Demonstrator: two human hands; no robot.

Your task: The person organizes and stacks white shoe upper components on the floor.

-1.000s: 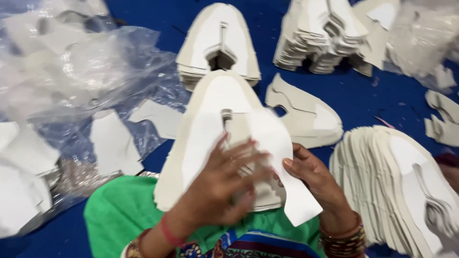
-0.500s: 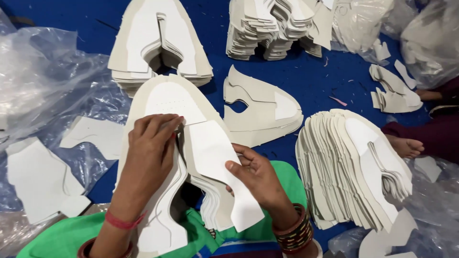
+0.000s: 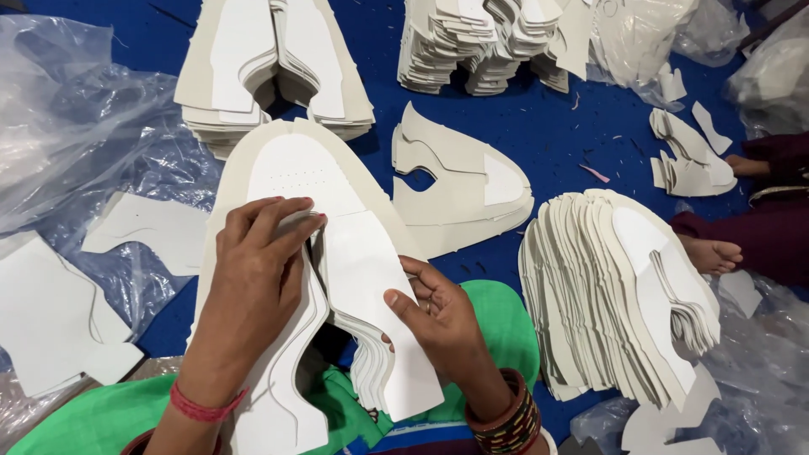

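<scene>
Blue floor covering (image 3: 556, 126), crumpled clear plastic sheeting (image 3: 76, 118) at left, fanned stack of white cut pieces (image 3: 615, 295) at right, second stack (image 3: 497, 42) above, bare foot (image 3: 712, 253) at the right edge.

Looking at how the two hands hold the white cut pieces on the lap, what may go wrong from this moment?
1. The right hand grips one wing of the stack of white cut pieces only at its edge, and the layers fan out there, so some may slip out of order.
2. The left hand presses flat on top, which could crease the thin top sheet.
3. The fanned pile lies close by on the blue floor; fallen pieces might mix with it.
</scene>
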